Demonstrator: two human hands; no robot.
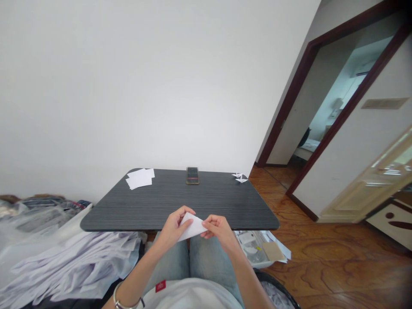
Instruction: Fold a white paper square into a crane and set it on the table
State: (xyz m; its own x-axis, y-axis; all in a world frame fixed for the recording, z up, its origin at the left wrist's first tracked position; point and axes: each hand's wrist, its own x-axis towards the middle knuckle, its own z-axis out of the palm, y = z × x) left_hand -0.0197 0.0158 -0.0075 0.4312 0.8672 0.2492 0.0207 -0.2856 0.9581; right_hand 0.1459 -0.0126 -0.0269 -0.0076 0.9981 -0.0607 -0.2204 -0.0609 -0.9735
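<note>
A folded piece of white paper (pixel 191 228), roughly triangular, is held between both hands just over the front edge of the dark table (pixel 167 199). My left hand (pixel 177 223) grips its left side, thumb on the near face and fingers behind. At the right corner, my right hand (pixel 216 227) pinches the paper between thumb and fingertips. Two folded paper cranes (pixel 241 180) sit at the table's far right corner. Loose white paper sheets (pixel 140 178) lie overlapping at the far left.
A phone (pixel 192 175) lies at the table's back middle, near the white wall. White cloth (pixel 80 264) is heaped left of my legs. On the right are a bin (pixel 273 289) with a black liner and a tray (pixel 265 264) of papers. Farther right stands a doorway.
</note>
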